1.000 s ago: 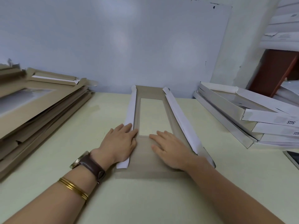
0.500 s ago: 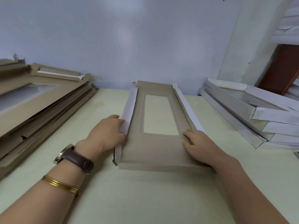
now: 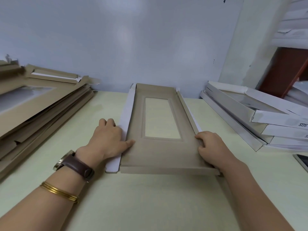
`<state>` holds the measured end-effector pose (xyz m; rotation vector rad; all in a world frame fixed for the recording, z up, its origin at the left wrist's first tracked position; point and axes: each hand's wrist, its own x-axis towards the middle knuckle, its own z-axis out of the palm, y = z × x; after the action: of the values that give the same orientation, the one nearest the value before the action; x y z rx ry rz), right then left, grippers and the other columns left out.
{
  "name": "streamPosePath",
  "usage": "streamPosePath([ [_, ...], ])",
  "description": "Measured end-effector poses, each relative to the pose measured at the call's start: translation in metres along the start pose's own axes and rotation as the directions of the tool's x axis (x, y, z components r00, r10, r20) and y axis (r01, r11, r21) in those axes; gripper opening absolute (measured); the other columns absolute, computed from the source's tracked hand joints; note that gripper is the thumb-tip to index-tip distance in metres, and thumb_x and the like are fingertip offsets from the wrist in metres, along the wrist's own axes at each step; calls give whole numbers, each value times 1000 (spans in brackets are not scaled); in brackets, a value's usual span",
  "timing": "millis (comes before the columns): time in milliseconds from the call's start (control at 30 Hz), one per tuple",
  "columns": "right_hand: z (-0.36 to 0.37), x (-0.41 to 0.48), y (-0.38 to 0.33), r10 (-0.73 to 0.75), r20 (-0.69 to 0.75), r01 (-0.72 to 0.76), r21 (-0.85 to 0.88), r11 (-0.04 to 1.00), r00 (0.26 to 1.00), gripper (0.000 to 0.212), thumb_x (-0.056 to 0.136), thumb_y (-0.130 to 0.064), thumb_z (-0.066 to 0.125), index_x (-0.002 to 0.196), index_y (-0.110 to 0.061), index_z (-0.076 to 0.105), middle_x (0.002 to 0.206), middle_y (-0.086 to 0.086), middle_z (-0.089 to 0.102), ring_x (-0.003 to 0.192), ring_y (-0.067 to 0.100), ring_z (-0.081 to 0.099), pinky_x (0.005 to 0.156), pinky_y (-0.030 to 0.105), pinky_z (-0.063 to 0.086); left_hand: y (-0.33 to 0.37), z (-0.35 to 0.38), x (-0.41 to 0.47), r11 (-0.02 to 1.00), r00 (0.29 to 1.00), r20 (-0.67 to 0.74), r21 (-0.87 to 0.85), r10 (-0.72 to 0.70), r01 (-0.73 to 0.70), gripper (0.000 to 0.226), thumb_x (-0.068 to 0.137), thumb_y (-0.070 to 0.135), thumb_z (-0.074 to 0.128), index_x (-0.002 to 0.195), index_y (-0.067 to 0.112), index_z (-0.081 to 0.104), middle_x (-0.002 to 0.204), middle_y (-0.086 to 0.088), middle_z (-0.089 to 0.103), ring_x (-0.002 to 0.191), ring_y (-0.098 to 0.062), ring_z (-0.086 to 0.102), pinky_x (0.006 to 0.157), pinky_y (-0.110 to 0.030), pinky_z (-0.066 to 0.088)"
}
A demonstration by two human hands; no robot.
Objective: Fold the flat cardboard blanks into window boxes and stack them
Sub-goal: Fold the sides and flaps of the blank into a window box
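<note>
off the middle of the blank (image 3: 160, 155) now, my left hand (image 3: 108, 139) curls round the left flap (image 3: 126, 112) and my right hand (image 3: 211, 145) grips the right flap (image 3: 185, 110), so 2 walls come next.

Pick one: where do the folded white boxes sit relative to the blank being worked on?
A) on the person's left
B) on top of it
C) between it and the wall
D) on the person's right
D: the white boxes are stacked to the right of the blank, while the pile of flat brown blanks lies on the left.
</note>
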<state>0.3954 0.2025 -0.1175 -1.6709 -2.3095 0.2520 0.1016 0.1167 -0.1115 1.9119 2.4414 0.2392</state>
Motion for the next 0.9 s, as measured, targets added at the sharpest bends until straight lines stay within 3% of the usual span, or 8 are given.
streamPosePath([
  [167, -2, 0, 2, 10, -93, -7, 36, 999, 996, 48, 80, 2, 46, 124, -11, 58, 112, 7, 59, 104, 25, 51, 76, 27, 35, -3, -6, -3, 985, 998, -65, -173, -23, 11, 29, 86, 36, 54, 68, 13, 49, 87, -6, 49, 91, -28, 43, 72, -34, 36],
  [267, -6, 2, 6, 16, -174, -4, 66, 998, 985, 49, 79, 3, 47, 125, -11, 58, 115, 8, 60, 106, 25, 52, 81, 29, 38, -7, -10, -1, 970, 985, -168, -243, -29, -13, 19, 83, 25, 56, 93, 10, 62, 92, -10, 63, 92, -33, 56, 74, -38, 46],
  [367, -12, 3, 15, 42, -241, -30, 50, 998, 970, 53, 74, 9, 47, 122, -9, 62, 121, 8, 56, 117, 27, 43, 94, 33, 36, -17, -12, 2, 973, 955, -296, -218, 4, -72, 47, 72, 7, 58, 119, 11, 57, 106, -12, 61, 101, -35, 50, 79, -40, 44],
  [467, -16, 3, 23, 60, -285, -67, -15, 998, 957, 50, 67, 13, 46, 102, -14, 68, 114, -1, 53, 108, 24, 31, 88, 31, 27, -26, -13, 1, 958, 919, -354, -154, 174, -241, 71, 56, -8, 63, 126, 5, 58, 118, -14, 58, 109, -36, 44, 88, -43, 42],
  [533, -18, 5, 25, 43, -245, -53, -32, 998, 968, 49, 65, 15, 47, 98, -13, 69, 106, 0, 52, 106, 25, 32, 84, 27, 26, -26, -12, 1, 938, 918, -315, -170, 239, -302, 69, 56, -15, 62, 123, 4, 62, 122, -14, 59, 114, -37, 48, 95, -40, 41],
  [700, -16, 1, 30, -50, -59, 51, 12, 999, 997, 48, 70, 12, 45, 104, -13, 69, 102, 7, 58, 98, 23, 52, 76, 25, 34, -19, -7, -4, 929, 967, -60, -267, 248, -255, 64, 71, -13, 46, 121, 22, 64, 121, 0, 63, 110, -17, 58, 96, -29, 47],
  [800, -21, -5, 37, -170, -30, 170, 8, 985, 985, 39, 80, 7, 49, 106, -14, 70, 95, -1, 67, 91, 16, 57, 76, 24, 40, -20, -13, -6, 919, 962, 2, -297, 273, -260, 50, 79, -1, 59, 118, 28, 65, 120, 8, 65, 112, -12, 58, 99, -27, 44],
  [900, -30, -15, 41, -225, -3, 224, 99, 970, 974, 38, 83, 4, 55, 110, -18, 69, 103, -9, 69, 98, 9, 61, 90, 23, 47, -21, -24, -8, 909, 944, 147, -346, 295, -230, 52, 75, 9, 72, 121, 32, 62, 122, 10, 61, 111, -10, 57, 100, -27, 42],
])
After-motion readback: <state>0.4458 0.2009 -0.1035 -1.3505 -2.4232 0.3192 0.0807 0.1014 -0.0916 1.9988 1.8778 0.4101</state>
